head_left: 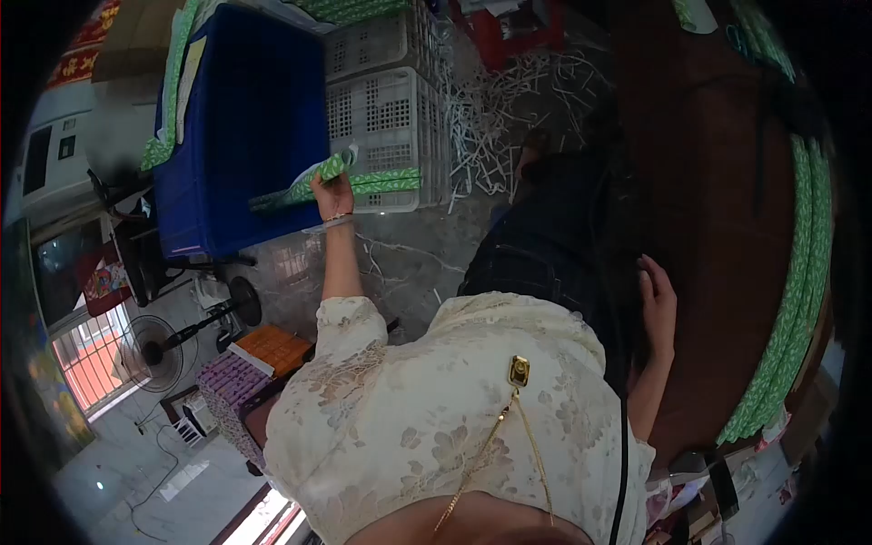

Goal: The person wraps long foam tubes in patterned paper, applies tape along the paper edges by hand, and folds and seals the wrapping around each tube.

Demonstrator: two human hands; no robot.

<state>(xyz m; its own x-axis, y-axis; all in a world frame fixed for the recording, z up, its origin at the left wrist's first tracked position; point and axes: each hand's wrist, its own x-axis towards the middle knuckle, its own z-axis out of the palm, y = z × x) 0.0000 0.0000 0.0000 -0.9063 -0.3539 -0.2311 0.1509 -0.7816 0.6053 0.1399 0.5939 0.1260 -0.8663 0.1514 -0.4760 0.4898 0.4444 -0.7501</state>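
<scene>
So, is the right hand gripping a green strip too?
No, the right hand is open; only the left hand grips a green strip.

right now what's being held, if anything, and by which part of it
A green leaf-patterned strip, near its curled end, in the left hand; right hand looks empty

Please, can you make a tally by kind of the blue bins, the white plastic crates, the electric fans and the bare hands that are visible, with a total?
Blue bin: 1
White plastic crates: 2
Electric fan: 1
Bare hands, left hand and right hand: 2
Total: 6
</scene>
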